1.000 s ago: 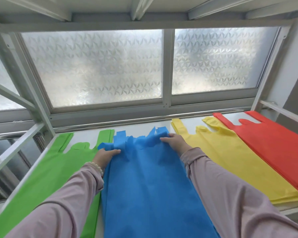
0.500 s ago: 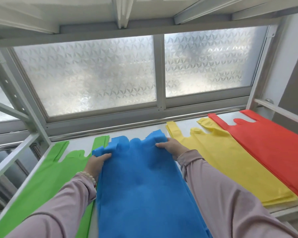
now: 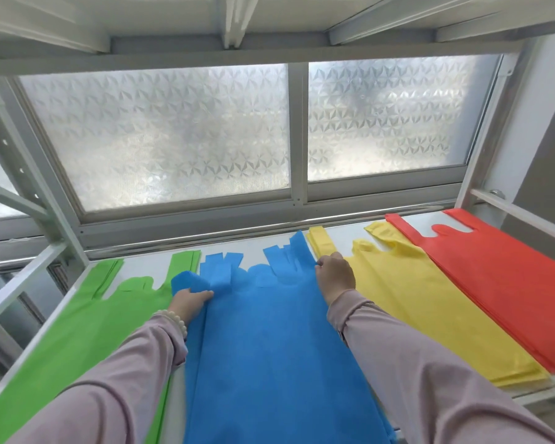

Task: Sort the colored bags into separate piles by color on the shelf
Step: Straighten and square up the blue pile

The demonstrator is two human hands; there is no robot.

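Alignment of the blue pile (image 3: 269, 347) is governing the coming move. I am reading it as lying mid-shelf (image 3: 343, 238), between the green pile (image 3: 77, 331) at left and the yellow pile (image 3: 430, 299) at right, with the red pile (image 3: 510, 277) lying beyond the yellow. Its long axis is running near to far, and its handles are fanning unevenly at the far end. The left hand (image 3: 188, 302) is pinching the folded left handle with its fingers (image 3: 202, 295). The right hand (image 3: 335, 277) is gripping the right handle edge. Each hand is sitting at its own far corner, so I am judging that squaring the handles is next.
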